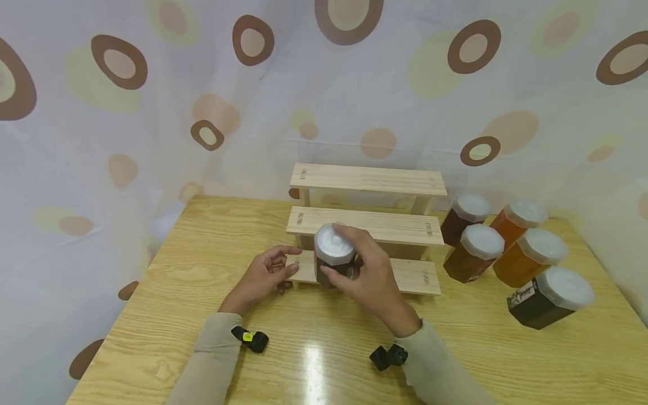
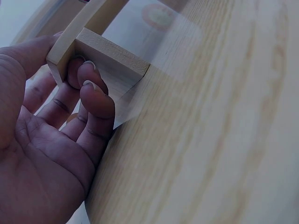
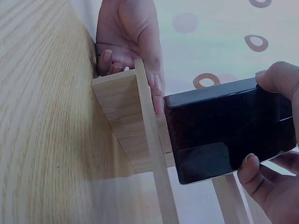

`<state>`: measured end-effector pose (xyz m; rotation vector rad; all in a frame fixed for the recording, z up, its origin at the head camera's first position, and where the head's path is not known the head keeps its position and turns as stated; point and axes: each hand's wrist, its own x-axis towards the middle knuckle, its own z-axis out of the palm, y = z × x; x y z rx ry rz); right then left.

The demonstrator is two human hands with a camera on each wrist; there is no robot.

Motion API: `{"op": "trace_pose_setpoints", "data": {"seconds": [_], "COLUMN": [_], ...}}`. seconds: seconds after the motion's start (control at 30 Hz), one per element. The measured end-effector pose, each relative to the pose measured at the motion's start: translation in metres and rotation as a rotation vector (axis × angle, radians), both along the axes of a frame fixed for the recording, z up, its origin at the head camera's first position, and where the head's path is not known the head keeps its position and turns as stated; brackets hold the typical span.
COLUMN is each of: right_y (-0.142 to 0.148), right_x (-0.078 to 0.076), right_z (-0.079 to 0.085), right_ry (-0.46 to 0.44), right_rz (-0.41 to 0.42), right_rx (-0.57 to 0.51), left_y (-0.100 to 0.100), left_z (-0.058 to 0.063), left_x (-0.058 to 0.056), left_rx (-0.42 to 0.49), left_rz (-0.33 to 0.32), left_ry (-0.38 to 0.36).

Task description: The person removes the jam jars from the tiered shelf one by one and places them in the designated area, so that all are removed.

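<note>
My right hand [image 1: 372, 270] grips a dark-filled jar [image 1: 334, 247] with a white faceted lid, fingers and thumb around its sides. The jar is over the left part of the lowest step of a three-tier wooden shelf rack [image 1: 367, 225]. Seen from the right wrist, the jar's dark body [image 3: 224, 135] is close to the step's board [image 3: 154, 135]. At the rack's left end, my left hand [image 1: 265, 273] holds the lowest step. In the left wrist view its fingers [image 2: 96, 100] curl under the board's end [image 2: 70, 44], beside the short wooden support.
On the right of the wooden table [image 1: 202, 253] stand several white-lidded jars with dark, red and orange contents. The nearest, a black jar [image 1: 539, 306], has a pale label. Behind the rack hangs a patterned curtain [image 1: 324, 101], with more of it along both sides.
</note>
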<state>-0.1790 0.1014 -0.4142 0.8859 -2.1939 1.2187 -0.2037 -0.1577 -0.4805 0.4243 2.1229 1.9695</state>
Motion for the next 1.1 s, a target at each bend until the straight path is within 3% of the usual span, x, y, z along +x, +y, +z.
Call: {"op": "trace_pose_setpoints", "data": {"seconds": [0.4, 1.1], "right_y": [0.009, 0.047], "right_x": [0.002, 0.007], "right_z": [-0.002, -0.003], "right_ry": [-0.017, 0.031], "right_rz": [-0.029, -0.095], "right_rx": [-0.017, -0.048], "left_y": [-0.002, -0.002], "left_z": [-0.002, 0.0], "left_x": [-0.001, 0.0], "left_rx": [-0.001, -0.011], "left_rz": [-0.007, -0.015], "left_ry": [-0.004, 0.002]}}
